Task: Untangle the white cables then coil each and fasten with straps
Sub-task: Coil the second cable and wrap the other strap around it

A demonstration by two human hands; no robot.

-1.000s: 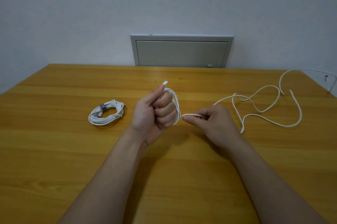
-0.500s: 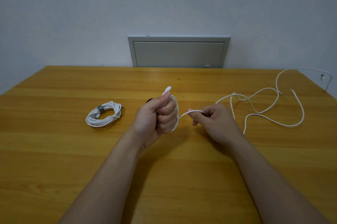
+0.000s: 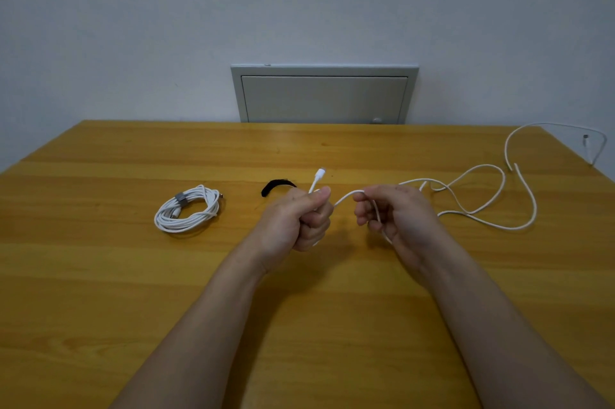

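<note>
My left hand [image 3: 299, 220] is a fist around coils of a white cable, whose plug end [image 3: 318, 175] sticks up past the thumb. My right hand [image 3: 394, 217] pinches the same cable close by; a short span arcs between the two hands. The loose cable [image 3: 482, 205] trails right in wavy loops over the wooden table [image 3: 133, 292] and hangs off its far right corner. A second white cable [image 3: 188, 210] lies coiled at the left, bound by a grey strap [image 3: 180, 198]. A black strap [image 3: 278, 185] lies curved just behind my left hand.
A grey wall hatch [image 3: 324, 95] sits behind the table's far edge. The table's right edge runs diagonally near the cable's hanging end [image 3: 587, 142].
My right hand has brought the cable up and closer to the left fist, adding to the coil. My left hand shifted, uncovering the black strap behind it. The loose loops slid slightly.
</note>
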